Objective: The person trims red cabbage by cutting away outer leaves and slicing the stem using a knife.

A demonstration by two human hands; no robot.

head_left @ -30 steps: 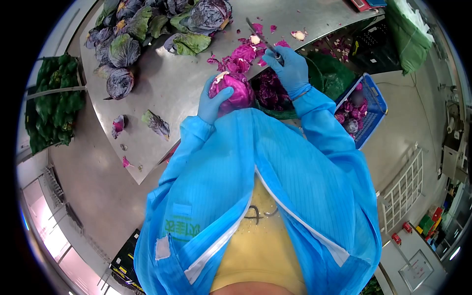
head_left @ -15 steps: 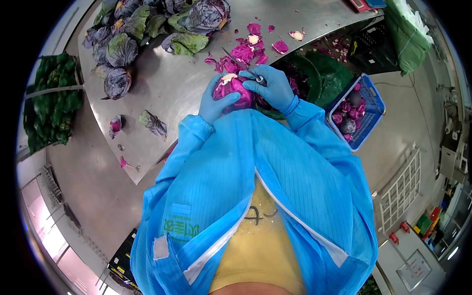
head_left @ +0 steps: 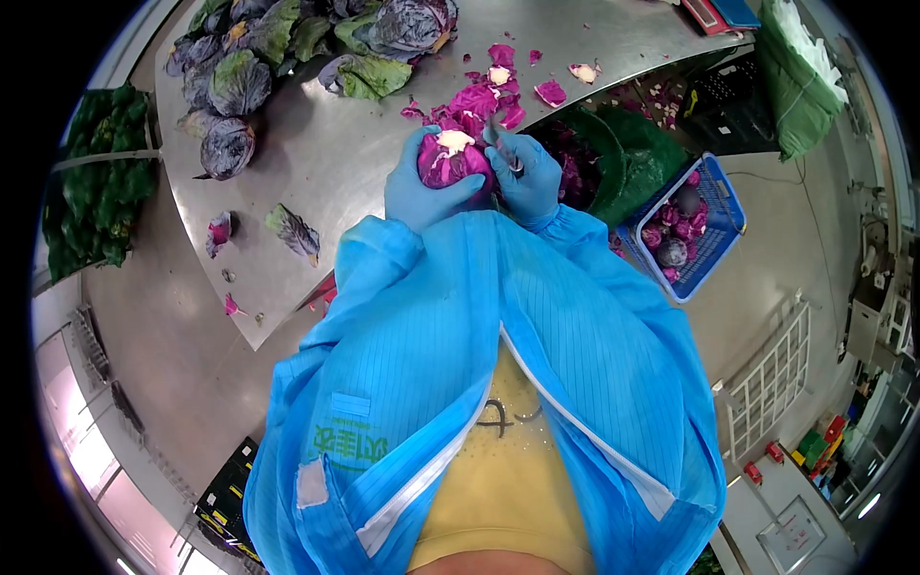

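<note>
A peeled red cabbage [head_left: 454,165], its pale cut stem end facing up, is held in my left hand [head_left: 418,190], with the thumb across its near side. My right hand [head_left: 529,178] is closed round the handle of a knife [head_left: 494,136] at the cabbage's right side; the blade points up and away. Both hands wear blue gloves. Trimmed purple leaves [head_left: 476,102] lie on the metal table [head_left: 335,144] just beyond the cabbage. Where the right fingertips meet the cabbage is partly hidden.
Unpeeled cabbages [head_left: 240,82] are heaped at the table's back left. Right of my hands are a green bag [head_left: 632,158] and a blue basket [head_left: 710,259] of peeled cabbages. Loose leaves [head_left: 292,233] lie at the table's left. A black crate [head_left: 733,101] stands at the back right.
My right hand has come down and left with the knife, from beyond the table edge to the cabbage's side. The cabbage stays in my left hand, its cut end now more in view.
</note>
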